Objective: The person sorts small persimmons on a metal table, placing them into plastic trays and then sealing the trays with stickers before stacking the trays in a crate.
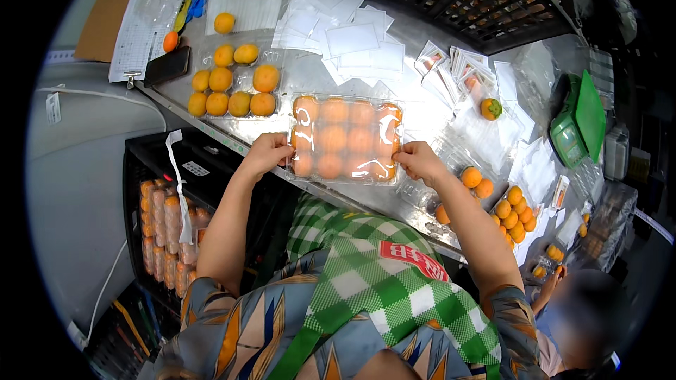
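A clear plastic clamshell box point(346, 138) full of round orange fruit, which look like persimmons, lies before me near the front edge of the metal table point(253, 137). Its lid is down over several rows of fruit. My left hand point(270, 154) pinches the box's left rim between thumb and fingers. At the right rim, the thumb and fingers of my right hand point(420, 162) grip the plastic in the same way. To the left stands an open clear tray point(248, 74) partly filled with loose persimmons point(265, 78).
White cards point(353, 40) lie scattered behind the box, below a black plastic crate point(454, 2). A green scale point(575, 121) stands at right, past more persimmons point(512, 216). Packed boxes fill another crate point(169, 232) at lower left. A co-worker point(549, 295) is at lower right.
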Tool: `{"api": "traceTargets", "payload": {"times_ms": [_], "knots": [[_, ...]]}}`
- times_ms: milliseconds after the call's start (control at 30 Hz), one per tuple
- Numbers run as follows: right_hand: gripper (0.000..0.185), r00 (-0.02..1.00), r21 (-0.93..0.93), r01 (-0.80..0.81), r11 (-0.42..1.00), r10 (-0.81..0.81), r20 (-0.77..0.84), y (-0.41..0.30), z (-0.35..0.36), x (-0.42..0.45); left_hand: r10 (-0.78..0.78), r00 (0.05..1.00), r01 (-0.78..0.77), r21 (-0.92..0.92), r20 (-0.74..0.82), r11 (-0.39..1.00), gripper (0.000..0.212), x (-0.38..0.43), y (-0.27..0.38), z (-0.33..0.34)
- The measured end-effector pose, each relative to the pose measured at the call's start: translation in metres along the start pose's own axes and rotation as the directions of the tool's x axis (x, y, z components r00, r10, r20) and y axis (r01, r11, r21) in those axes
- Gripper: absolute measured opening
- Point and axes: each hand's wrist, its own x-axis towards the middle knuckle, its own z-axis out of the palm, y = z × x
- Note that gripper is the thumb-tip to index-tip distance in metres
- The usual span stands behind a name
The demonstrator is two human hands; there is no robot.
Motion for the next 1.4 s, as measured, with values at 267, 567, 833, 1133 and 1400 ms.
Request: {"api": "traceTargets", "payload": {"times_ms": [267, 567, 833, 1133, 1400], "knots": [[0.020, 0.971, 0.052, 0.170, 0.984, -0.158, -0.181, -0.002, 0.003, 0.010, 0.207, 0.963, -0.198, 0.069, -0.173, 0.978, 0.014, 0.012, -0.005, 0.004], [0.028, 0.957, 0.585, -0.256, 0.769, 0.114, 0.269, 0.015, 0.050, -0.044, -0.054, 0.974, -0.096, -0.617, -0.221, 0.781, 0.024, -0.066, -0.006, 0.085], [0.016, 0.999, 0.854, -0.031, 0.520, -0.008, 0.041, 0.034, 0.089, 0.007, -0.251, 0.954, -0.071, -0.934, -0.167, 0.349, 0.018, -0.011, -0.021, 0.115], [0.022, 0.945, 0.304, -0.072, 0.950, -0.033, 0.326, 0.001, 0.049, -0.033, -0.274, 0.952, -0.007, -0.900, -0.139, 0.435, 0.014, -0.009, -0.016, 0.112], [0.022, 0.376, -0.789, 0.288, 0.543, -0.822, -0.429, -0.067, -0.100, 0.041, -0.318, 0.943, 0.063, -0.886, -0.098, 0.459, 0.017, -0.016, -0.010, 0.110]]}}
